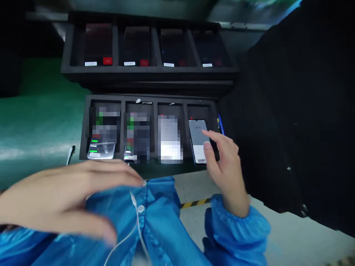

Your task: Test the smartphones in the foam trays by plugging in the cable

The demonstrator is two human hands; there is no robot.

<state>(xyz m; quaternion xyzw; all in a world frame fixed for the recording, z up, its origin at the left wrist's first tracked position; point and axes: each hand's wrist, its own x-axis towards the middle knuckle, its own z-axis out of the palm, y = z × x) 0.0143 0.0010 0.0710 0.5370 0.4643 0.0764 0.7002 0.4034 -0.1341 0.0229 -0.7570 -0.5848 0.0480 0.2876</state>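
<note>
My right hand [226,159] is over the rightmost smartphone [198,136], its index fingertip at the lit screen and its thumb over the phone's right edge. That phone lies face up in the last compartment of a black foam tray [122,129]. Three more phones lie in the same tray: a bright one [169,140], one partly blurred [137,138] and one at the far left [101,150]. My left hand [80,192], smeared by motion, hovers in front of the tray at lower left, thumb apart from its fingers, with nothing seen in it.
A second black tray [149,70] behind holds several dark devices with white labels. A white cable [135,214] hangs before my blue coat. A cable plug [71,154] lies on the green surface [47,122]. A blue pen [221,124] is right of the front tray.
</note>
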